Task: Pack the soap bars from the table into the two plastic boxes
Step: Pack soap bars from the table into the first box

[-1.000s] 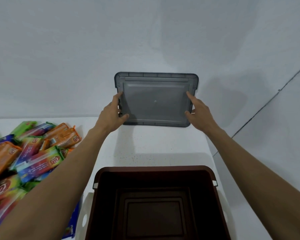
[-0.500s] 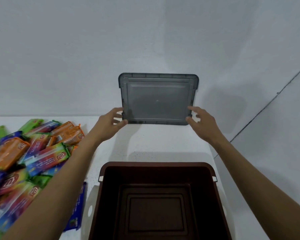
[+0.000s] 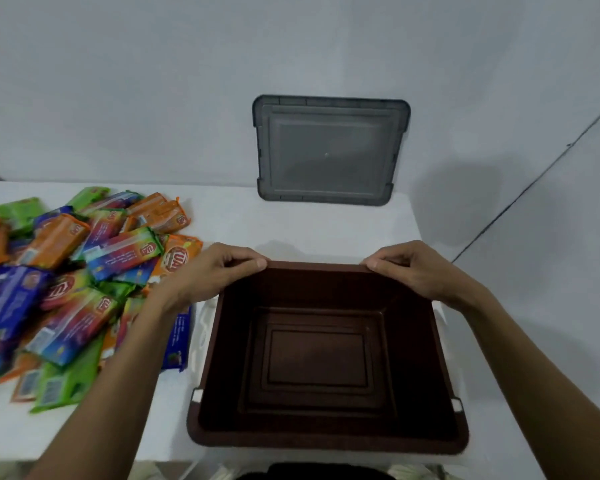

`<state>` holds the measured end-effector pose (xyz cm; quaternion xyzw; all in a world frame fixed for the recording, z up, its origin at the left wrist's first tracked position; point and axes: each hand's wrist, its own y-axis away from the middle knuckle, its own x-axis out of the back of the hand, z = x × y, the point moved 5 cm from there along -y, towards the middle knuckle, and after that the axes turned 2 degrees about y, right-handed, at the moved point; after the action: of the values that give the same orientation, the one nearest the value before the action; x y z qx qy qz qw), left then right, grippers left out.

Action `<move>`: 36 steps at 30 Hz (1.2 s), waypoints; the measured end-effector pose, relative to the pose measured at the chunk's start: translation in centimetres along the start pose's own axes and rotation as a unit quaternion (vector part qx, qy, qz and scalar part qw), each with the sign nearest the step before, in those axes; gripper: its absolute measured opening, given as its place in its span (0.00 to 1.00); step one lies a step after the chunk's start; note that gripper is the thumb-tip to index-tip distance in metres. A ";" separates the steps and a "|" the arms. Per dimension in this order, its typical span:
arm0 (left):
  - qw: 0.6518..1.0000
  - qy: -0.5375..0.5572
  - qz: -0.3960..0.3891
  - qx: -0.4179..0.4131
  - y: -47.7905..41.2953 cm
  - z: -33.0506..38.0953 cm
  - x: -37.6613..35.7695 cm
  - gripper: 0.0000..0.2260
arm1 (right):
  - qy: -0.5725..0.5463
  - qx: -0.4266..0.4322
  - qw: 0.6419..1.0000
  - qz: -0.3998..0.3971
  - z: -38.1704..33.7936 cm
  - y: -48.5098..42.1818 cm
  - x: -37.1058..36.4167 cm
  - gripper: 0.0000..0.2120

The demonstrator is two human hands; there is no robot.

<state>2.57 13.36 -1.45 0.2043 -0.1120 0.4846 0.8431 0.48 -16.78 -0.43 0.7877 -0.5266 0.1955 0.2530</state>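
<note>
Both hands are on the far rim of the brown box [image 3: 326, 434]: left hand [image 3: 208, 271] pinches the far-left corner, right hand [image 3: 416, 271] the far-right corner, thumbs on top of the lip, fingers curled over the outer side. Box is open and empty, sits between the forearms. Grey lid [image 3: 329, 150] leans upright against the wall, beyond the fingertips and clear of both hands. Soap bars [image 3: 73, 289] are heaped just outboard of the left wrist, one blue pack [image 3: 179, 344] lying close beside the box's left wall. Only one box is in view; can't tell where the second is. My read: step in hand is positioning the box before loading, nothing packed yet. To do it well: keep both pinches even so the box slides square instead of yawing, don't drag it onto the blue pack, and leave its left wall close to the pile so the left hand's reach stays short. Thin rim probably flexes, so push low, not up.
</note>
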 end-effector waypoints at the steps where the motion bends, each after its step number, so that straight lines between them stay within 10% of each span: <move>1: 1.000 0.001 0.006 0.000 0.3 -0.1 -0.1 0.12 | 0.002 0.001 1.000 0.001 0.0 0.3 -0.2 0.09; 19: 0.996 -0.007 0.090 -0.029 3.9 -1.8 1.0 0.18 | 0.194 0.055 0.972 0.122 -4.6 0.3 -2.0 0.13; 36: 0.933 -0.269 0.240 0.014 8.4 -9.4 13.9 0.15 | 0.231 0.088 0.962 -0.117 -16.2 -15.4 -15.5 0.15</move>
<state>2.27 32.09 -2.49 0.3055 -0.3737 0.6009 0.6372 8.42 9.26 0.61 0.7963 -0.3393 0.3863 0.3186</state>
